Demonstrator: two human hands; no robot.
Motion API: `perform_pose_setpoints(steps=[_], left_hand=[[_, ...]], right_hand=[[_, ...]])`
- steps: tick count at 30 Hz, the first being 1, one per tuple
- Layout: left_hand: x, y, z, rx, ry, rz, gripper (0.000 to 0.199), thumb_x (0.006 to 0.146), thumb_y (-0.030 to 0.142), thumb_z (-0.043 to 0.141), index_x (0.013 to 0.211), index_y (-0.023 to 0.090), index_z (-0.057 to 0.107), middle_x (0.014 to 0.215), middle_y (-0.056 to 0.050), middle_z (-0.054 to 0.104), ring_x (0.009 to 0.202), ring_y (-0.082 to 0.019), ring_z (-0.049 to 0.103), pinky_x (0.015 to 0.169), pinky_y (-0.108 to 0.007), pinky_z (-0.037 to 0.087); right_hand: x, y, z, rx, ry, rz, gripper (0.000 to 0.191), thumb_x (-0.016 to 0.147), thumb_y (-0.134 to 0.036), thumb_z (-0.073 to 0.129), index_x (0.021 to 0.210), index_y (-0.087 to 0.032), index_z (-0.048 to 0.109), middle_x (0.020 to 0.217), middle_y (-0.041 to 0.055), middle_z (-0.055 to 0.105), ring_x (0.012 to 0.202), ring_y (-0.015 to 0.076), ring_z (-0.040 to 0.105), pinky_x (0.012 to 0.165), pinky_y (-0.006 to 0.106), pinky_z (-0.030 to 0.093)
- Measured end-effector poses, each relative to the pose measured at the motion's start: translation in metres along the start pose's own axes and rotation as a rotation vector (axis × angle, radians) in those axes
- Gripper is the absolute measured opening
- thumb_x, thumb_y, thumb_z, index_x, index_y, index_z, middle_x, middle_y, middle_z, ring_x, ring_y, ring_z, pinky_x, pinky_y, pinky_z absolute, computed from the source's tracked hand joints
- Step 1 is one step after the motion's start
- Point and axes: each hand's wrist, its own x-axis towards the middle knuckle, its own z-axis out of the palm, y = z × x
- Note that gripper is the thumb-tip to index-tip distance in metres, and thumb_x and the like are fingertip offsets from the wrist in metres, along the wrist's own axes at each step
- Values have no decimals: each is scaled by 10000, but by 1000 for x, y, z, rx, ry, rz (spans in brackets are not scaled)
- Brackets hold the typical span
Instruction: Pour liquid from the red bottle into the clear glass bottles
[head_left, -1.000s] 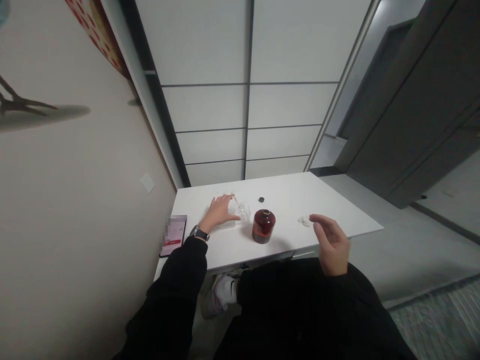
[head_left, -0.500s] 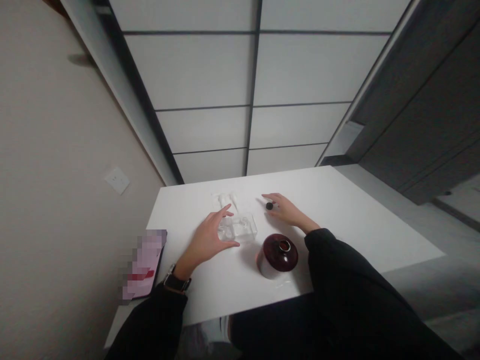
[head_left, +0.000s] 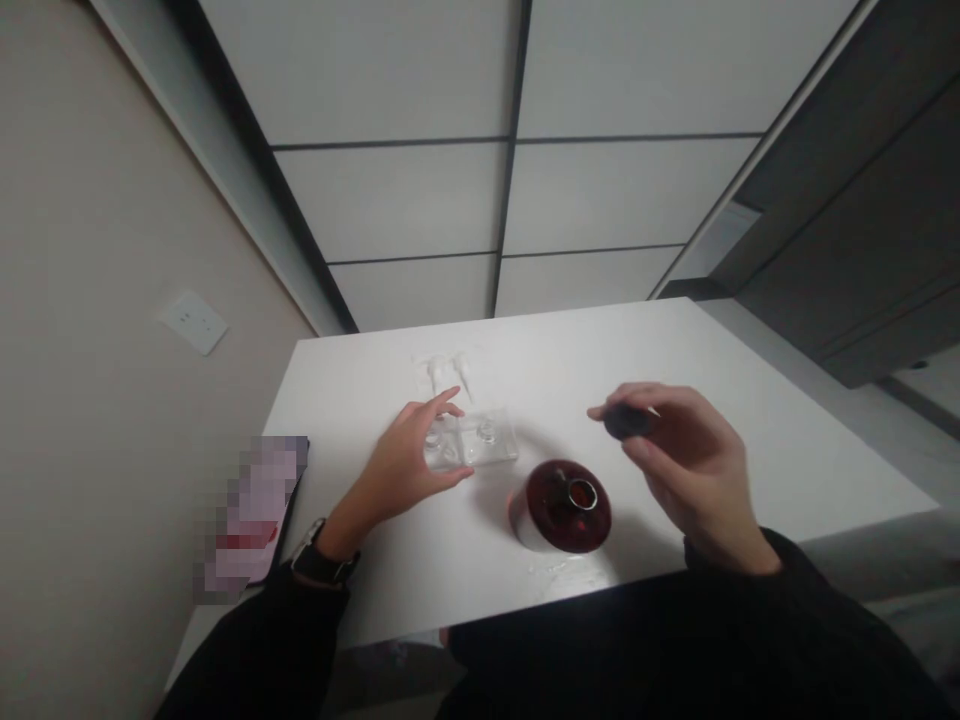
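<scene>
My left hand (head_left: 409, 455) spans the left end of a clear plastic box (head_left: 491, 445), thumb along the near side and fingers at the far side. Small clear round shapes show inside the box. Raised off the table, my right hand (head_left: 686, 455) pinches a small black disc (head_left: 626, 421), like a cap, between thumb and fingers. Between the hands, nearer to me, stands a pot with a glossy dark red lid (head_left: 566, 515) and a ring on top. Behind the box lie small clear, tapered pieces (head_left: 448, 372).
A phone (head_left: 259, 510) with a blurred screen lies at the left edge of the white table (head_left: 555, 355). Wet-looking marks (head_left: 566, 575) show near the front edge. A wall with a socket (head_left: 193, 322) is on the left, and white panels (head_left: 420, 200) stand behind.
My right hand has lifted the black disc off the table and brought it right and closer to me. My left hand stays at the clear box. The view has tilted down a little.
</scene>
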Motion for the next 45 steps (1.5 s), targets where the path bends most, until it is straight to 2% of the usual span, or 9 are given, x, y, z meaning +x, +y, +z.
perform_pose_setpoints(steps=[3,10,16,21,25,28,33,37,45], left_hand=[[0,0,1,8,12,5,928,790,284,854,1579,254,366,1350,-96,675,1239,-290,601,1154,-526,451],[0,1,1,18,4,3,919,793,271,850,1575,251,368,1356,-95,673,1228,-285,600,1133,-509,463],[1,0,2,-10,26,1,933,770,271,865,1573,280,391,1345,-87,681,1221,-299,601,1109,-504,475],[1,-1,3,-11,26,-2,936,761,262,872,1570,303,403,1335,-73,689,1203,-298,610,1089,-495,490],[1,-2,3,-7,35,12,948,754,262,884,1569,301,403,1331,-69,690,1197,-292,612,1079,-481,496],[1,-2,3,-7,34,15,949,754,261,889,1569,301,404,1333,-69,689,1197,-291,611,1076,-474,497],[1,-3,3,4,38,24,950,751,263,892,1568,301,409,1330,-71,693,1175,-290,620,1063,-469,505],[1,-4,3,-5,33,29,953,755,266,891,1572,298,403,1325,-68,694,1186,-285,624,1079,-469,501],[1,-4,2,-1,38,33,908,780,265,863,1567,295,412,1332,-74,689,1197,-288,621,1100,-497,493]], right_hand=[[-18,-17,13,29,-79,-43,172,921,-267,795,1084,-310,762,1027,35,740,912,197,780,831,380,694],[-33,-4,14,-76,-220,-65,303,868,-133,815,1114,-305,768,1057,47,769,979,219,779,893,395,688],[-32,-2,17,-20,-225,-57,271,875,-183,824,1119,-284,763,1037,62,781,987,239,774,934,434,674],[-35,2,16,-41,-130,-10,441,841,-339,878,1248,-290,716,983,48,692,922,207,716,870,366,664],[-38,1,16,4,-149,53,404,801,-373,907,1147,-313,706,1080,46,652,993,224,732,875,378,670],[-38,-1,14,22,-169,87,458,835,-333,881,1237,-350,662,1200,53,685,1126,238,722,944,384,653],[-34,-5,14,-103,-394,100,345,1009,-445,649,1327,-320,691,1304,95,736,1273,290,673,1175,520,502],[-36,-3,21,-36,-286,125,196,1000,-423,669,1149,-300,701,1060,44,757,1169,238,705,1194,451,483],[-32,13,15,-156,15,35,159,976,-381,721,1112,-297,724,1060,31,768,1163,224,703,1149,436,497]])
